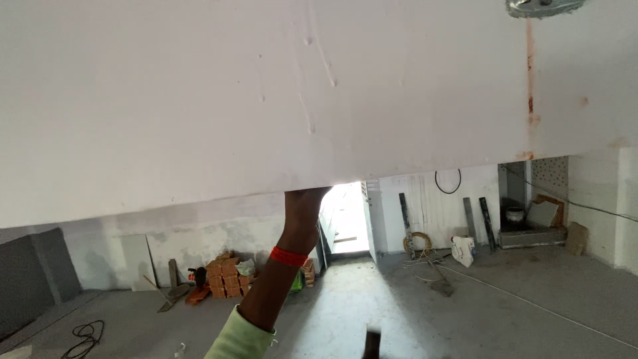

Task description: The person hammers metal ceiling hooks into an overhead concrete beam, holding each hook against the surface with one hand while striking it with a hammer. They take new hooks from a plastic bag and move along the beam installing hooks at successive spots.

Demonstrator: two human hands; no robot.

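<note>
A large white panel [266,100] fills the upper half of the view, its lower edge slanting up to the right. My left hand [302,209] reaches up to that edge from below, with the fingers hidden behind the panel as if hooked over it. A red thread band [288,256] circles the wrist above a light green sleeve [242,339]. My right hand is out of sight. A dark narrow object [372,344] pokes in at the bottom edge; I cannot tell what it is.
Bare concrete floor below. Stacked orange bricks [226,276] and tools stand by the back wall. A bright doorway [347,219] opens at centre, with a white sack [463,250], coiled wire and leaning boards to its right. A black cable [83,332] lies at left.
</note>
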